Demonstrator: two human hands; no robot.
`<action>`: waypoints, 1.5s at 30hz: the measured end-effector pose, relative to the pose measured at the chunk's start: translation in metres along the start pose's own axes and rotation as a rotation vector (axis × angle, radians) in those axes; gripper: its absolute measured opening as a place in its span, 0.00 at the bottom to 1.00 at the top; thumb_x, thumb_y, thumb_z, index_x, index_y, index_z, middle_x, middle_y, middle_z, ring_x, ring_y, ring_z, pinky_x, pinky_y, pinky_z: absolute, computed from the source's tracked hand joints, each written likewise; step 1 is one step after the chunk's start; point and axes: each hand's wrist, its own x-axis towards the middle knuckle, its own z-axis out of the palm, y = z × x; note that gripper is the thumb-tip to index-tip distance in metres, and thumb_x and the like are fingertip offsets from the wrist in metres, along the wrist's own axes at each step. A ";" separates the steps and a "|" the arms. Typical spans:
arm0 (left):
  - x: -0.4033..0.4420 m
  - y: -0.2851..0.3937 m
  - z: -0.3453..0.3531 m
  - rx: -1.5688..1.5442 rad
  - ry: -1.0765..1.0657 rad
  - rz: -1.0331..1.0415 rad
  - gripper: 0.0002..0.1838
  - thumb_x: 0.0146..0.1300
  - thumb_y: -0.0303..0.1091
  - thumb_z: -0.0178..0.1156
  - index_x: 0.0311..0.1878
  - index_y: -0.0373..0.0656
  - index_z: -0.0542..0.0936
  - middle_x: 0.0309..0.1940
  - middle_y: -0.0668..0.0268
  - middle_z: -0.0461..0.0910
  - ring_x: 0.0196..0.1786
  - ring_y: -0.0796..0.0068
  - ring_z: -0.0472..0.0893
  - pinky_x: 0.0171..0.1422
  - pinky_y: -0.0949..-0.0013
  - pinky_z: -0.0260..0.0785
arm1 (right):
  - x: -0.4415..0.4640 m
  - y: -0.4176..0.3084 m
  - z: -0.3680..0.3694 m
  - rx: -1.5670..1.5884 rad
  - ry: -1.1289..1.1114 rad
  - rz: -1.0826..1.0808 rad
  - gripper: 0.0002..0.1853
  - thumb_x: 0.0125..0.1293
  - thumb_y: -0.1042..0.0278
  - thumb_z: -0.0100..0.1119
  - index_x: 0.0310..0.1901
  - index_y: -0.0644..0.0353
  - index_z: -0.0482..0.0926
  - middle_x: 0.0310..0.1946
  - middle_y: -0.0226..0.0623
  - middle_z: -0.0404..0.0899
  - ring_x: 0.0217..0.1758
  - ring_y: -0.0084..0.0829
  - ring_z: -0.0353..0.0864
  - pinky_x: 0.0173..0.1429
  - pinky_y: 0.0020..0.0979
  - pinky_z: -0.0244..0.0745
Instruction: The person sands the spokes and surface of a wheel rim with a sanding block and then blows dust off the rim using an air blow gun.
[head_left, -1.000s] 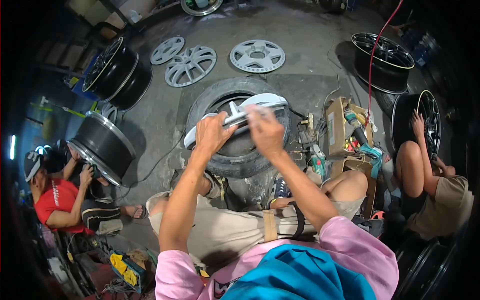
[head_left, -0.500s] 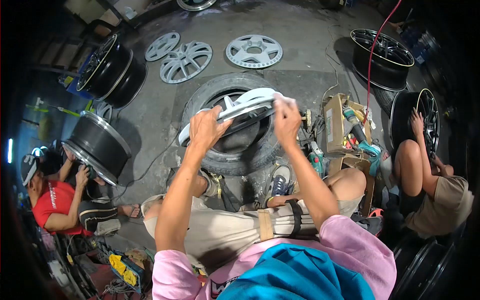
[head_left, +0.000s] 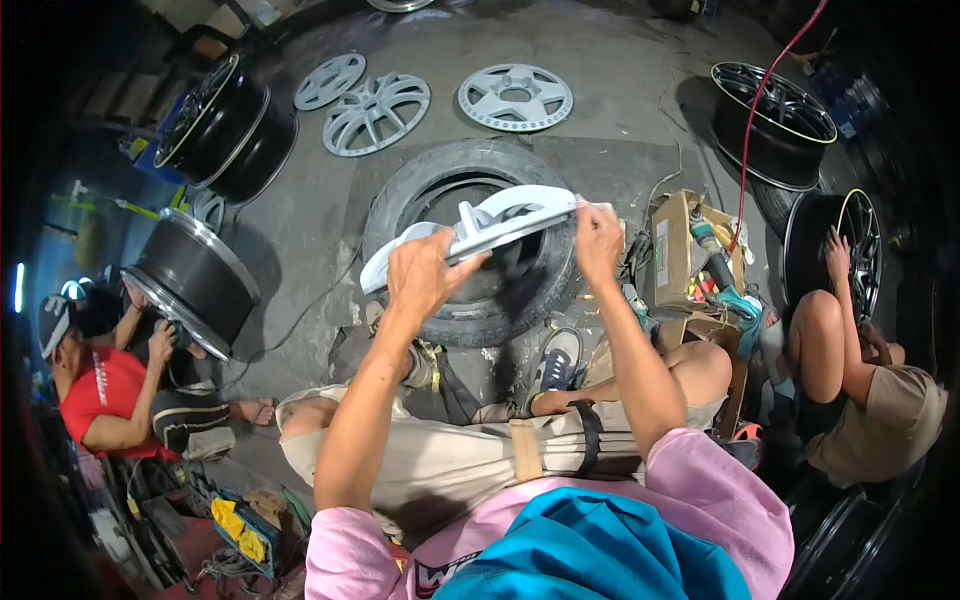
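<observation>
1. Above the dark tyre (head_left: pixel 490 328), holding a pale grey wheel face (head_left: pixel 520 228) in the air, edge-on and slanted, with the right end farther up the view.
2. With the left hand (head_left: pixel 421 270), gripping the near side of the wheel face, left of its middle, with thumb pointing along the rim.
3. With the right hand (head_left: pixel 600 235), closing curled fingers at the right end of the rim. Cannot tell whether pinching only the edge or also something thin against it.
4. Could twist or dip at the right end if pressed hard there, being clamped firmly only on the left and, as far as can be seen, propped on nothing.
5. Could slide from the left hand if dusty or smooth, then drop onto the tyre or through its opening, chipping the rim or bending a spoke.
6. Could scrape fingertips on the thin edge, if sharp, through a slip of the right hand.
7. Could knock the carton (head_left: pixel 672 250) beside the tyre by swinging the right elbow wide.
8. Beyond the tyre, lying flat on the floor, well apart from both hands: more grey wheel faces (head_left: pixel 515 125). Likely to stay safe from any slip.
</observation>
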 end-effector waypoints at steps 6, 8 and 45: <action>-0.039 0.006 0.014 -0.005 0.157 0.057 0.18 0.69 0.49 0.68 0.34 0.42 0.82 0.33 0.56 0.83 0.39 0.52 0.81 0.49 0.56 0.71 | 0.039 0.082 0.017 0.262 -0.287 0.505 0.22 0.74 0.56 0.64 0.53 0.70 0.90 0.43 0.34 0.91 0.46 0.27 0.84 0.52 0.32 0.77; -0.042 0.006 0.018 -0.012 0.252 -0.007 0.15 0.73 0.43 0.64 0.35 0.41 0.81 0.39 0.56 0.83 0.45 0.52 0.80 0.54 0.56 0.68 | 0.045 0.105 0.031 0.247 -0.302 0.500 0.22 0.74 0.55 0.64 0.53 0.69 0.90 0.44 0.36 0.92 0.47 0.28 0.85 0.53 0.32 0.77; -0.181 -0.047 -0.116 -0.779 0.554 -1.208 0.31 0.70 0.60 0.70 0.48 0.35 0.79 0.17 0.73 0.66 0.17 0.78 0.71 0.20 0.67 0.70 | -0.232 0.050 0.035 0.440 -0.868 0.559 0.16 0.76 0.65 0.59 0.38 0.67 0.90 0.29 0.31 0.88 0.27 0.22 0.82 0.34 0.29 0.78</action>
